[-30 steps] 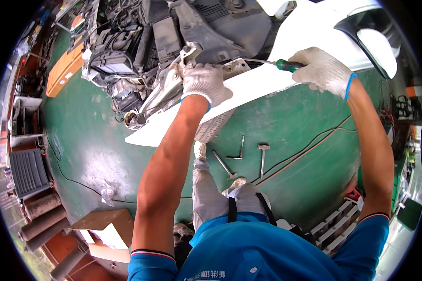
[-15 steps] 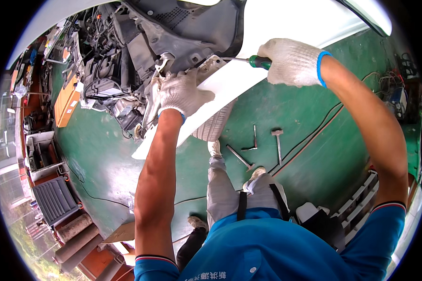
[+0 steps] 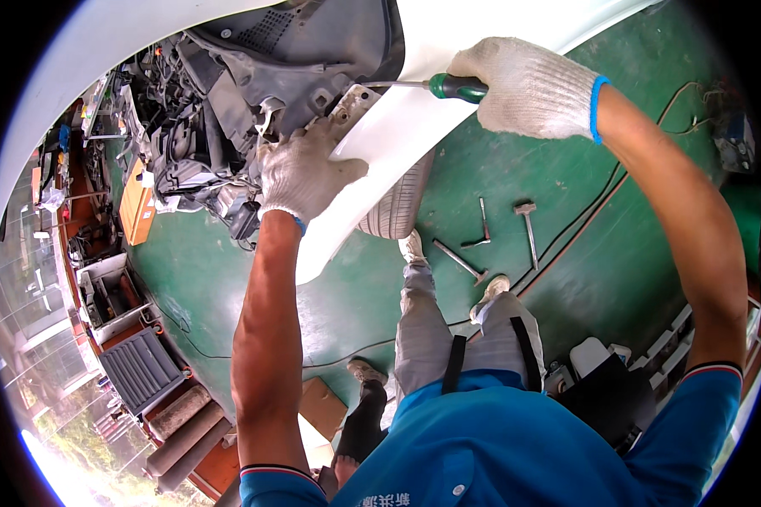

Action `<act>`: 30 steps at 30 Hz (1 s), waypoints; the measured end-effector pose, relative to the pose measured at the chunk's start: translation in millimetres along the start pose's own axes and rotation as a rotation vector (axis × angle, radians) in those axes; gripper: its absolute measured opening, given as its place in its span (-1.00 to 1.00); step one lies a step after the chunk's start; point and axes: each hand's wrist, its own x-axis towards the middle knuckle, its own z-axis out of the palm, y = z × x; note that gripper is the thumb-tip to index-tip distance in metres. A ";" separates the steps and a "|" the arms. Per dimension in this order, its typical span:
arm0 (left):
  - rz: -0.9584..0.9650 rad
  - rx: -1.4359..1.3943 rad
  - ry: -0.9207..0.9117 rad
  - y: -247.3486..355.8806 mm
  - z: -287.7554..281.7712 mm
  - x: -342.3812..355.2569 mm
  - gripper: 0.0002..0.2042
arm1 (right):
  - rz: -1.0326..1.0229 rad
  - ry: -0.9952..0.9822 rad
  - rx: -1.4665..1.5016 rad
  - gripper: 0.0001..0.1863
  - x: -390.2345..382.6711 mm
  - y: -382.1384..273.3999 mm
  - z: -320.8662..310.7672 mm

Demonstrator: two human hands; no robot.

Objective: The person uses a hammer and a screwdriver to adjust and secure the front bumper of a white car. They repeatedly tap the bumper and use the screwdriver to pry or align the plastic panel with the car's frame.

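Note:
In my right hand (image 3: 537, 87), in a white knit glove with a blue cuff, is a screwdriver (image 3: 450, 87) with a green and black handle. Its shaft points left, and the tip reaches the inner top edge of a white car fender (image 3: 423, 120), by a metal bracket with holes (image 3: 351, 108). Whether the tip sits on a screw is too small to tell. My left hand (image 3: 306, 171), also gloved, grips the fender's inner edge farther forward, fingers curled over and thumb spread on the white panel. Some fingertips are hidden.
Left of the fender lies the exposed engine bay (image 3: 211, 110). Below it is a tyre (image 3: 397, 201). On the green floor lie two hammers (image 3: 528, 232) (image 3: 461, 260) and a ratchet wrench (image 3: 484, 224). A hose (image 3: 579, 230) runs behind them. Another person's dark-trousered leg (image 3: 364, 422) stands near my left elbow.
My view has shifted, so the floor tools sit farther right and the engine bay farther left. Both hands keep their holds, and the screwdriver stays at the fender's edge.

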 end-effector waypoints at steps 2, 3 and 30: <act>0.011 0.019 0.024 -1.6 2.4 -1.1 -0.10 | 0.000 0.012 0.031 -0.58 -3.8 -0.5 1.1; 0.018 0.027 0.038 -1.6 2.3 -1.3 -0.10 | 0.000 0.019 0.043 -0.59 -5.4 -1.1 0.9; -0.047 0.043 0.042 -9.8 22.3 8.0 -0.11 | -0.506 0.025 -0.490 -0.77 10.7 15.1 5.6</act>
